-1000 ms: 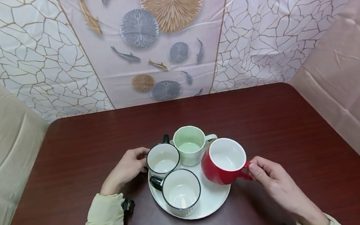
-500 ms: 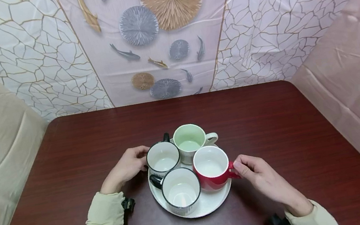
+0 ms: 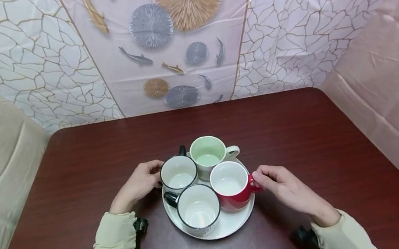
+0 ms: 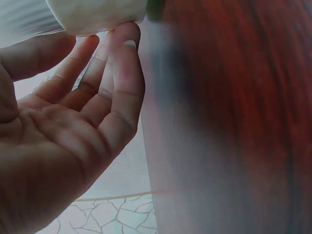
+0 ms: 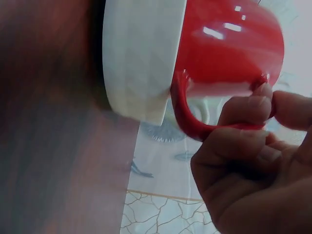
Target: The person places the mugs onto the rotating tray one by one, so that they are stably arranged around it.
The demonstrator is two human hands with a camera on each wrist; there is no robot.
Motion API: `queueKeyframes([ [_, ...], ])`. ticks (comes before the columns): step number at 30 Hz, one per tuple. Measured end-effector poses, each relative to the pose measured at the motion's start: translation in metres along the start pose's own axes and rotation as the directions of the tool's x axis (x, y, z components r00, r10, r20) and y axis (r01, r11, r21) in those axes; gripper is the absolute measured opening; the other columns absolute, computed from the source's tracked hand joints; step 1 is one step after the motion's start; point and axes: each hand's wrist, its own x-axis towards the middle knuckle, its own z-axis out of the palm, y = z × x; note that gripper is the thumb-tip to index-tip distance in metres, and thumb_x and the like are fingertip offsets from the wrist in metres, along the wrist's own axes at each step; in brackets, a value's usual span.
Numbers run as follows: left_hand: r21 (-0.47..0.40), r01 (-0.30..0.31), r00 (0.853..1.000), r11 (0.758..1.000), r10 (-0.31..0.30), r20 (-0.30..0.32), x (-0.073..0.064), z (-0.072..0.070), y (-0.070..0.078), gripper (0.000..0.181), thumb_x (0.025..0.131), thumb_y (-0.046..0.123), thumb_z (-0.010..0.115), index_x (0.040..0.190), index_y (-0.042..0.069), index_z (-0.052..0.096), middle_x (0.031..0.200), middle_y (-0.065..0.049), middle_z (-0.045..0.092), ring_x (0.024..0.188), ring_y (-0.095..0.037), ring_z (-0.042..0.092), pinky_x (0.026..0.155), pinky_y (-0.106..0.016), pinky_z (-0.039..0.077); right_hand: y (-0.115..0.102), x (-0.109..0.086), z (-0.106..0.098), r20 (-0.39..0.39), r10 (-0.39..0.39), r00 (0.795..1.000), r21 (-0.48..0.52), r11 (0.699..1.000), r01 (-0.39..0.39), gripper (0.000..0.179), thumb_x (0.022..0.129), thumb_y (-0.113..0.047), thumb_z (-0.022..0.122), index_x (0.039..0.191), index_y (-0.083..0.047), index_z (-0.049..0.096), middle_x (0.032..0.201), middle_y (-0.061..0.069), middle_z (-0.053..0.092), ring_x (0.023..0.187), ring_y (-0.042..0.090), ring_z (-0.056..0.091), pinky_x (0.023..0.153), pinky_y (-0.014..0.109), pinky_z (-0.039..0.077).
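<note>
- The right hand [image 3: 286, 187] is pinching the red mug [image 3: 231, 184] by its handle; the mug is sitting upright on the white tray [image 3: 229, 224], just left of that grip.
- The left hand [image 3: 139, 184] is resting relaxed fingertips against the tray's far-left side, beside a black-rimmed mug [image 3: 178, 174].
- A second ago the red mug was hanging tilted above the tray; it is now standing level.
</note>
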Motion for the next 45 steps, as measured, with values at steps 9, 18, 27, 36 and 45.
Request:
queueKeyframes([
  [9,0.005,0.044,0.999,0.999,-0.044,-0.001,-0.001,0.002,0.0,0.026,0.098,0.002,0.048,0.119,-0.003,0.062,0.106,-0.014,0.064,0.083,-0.021,0.059,0.07,-0.035,0.055,0.01,0.027,-0.01,0.094,0.037,0.995,-0.017,0.999,-0.036,0.036,0.1,-0.027,0.055,0.071,-0.005,0.056,0.069,0.021,0.05,0.073,0.034,0.053,0.067,0.032,0.047],
  [18,-0.02,0.045,0.999,0.999,-0.045,-0.011,-0.001,0.005,-0.003,0.026,0.094,-0.001,0.049,0.116,-0.003,0.063,0.1,-0.012,0.065,0.082,-0.02,0.059,0.067,-0.034,0.054,0.019,0.05,-0.007,0.118,-0.016,0.993,0.08,0.997,0.006,0.036,0.099,-0.02,0.056,0.069,0.001,0.058,0.066,0.019,0.051,0.067,0.027,0.051,0.067,0.042,0.055],
  [27,-0.028,-0.008,1.0,1.0,0.008,-0.02,0.0,0.005,-0.003,0.027,0.094,-0.002,0.046,0.116,-0.006,0.062,0.102,-0.014,0.065,0.08,-0.019,0.059,0.066,-0.035,0.055,0.02,0.055,-0.004,0.069,-0.032,0.997,0.125,0.992,0.023,0.039,0.098,-0.019,0.058,0.066,0.003,0.059,0.062,0.017,0.05,0.063,0.024,0.049,0.062,0.038,0.053],
  [36,-0.067,0.022,0.999,0.998,-0.024,-0.039,-0.001,0.003,0.002,0.023,0.097,0.002,0.051,0.114,-0.005,0.064,0.102,-0.013,0.067,0.079,-0.018,0.063,0.07,-0.034,0.054,0.019,0.055,-0.003,0.023,-0.055,0.998,0.111,0.992,0.052,0.041,0.098,-0.02,0.06,0.063,0.002,0.059,0.06,0.019,0.05,0.059,0.012,0.044,0.055,0.023,0.038],
  [45,-0.116,-0.007,1.0,0.993,0.007,0.001,-0.005,0.0,0.005,0.023,0.096,0.005,0.055,0.115,-0.007,0.061,0.104,-0.015,0.069,0.086,-0.019,0.067,0.082,-0.033,0.051,0.019,0.053,0.004,0.013,-0.045,0.999,0.054,0.998,0.044,0.04,0.098,-0.029,0.059,0.063,-0.011,0.063,0.062,0.021,0.051,0.06,0.01,0.043,0.054,0.023,0.034],
])
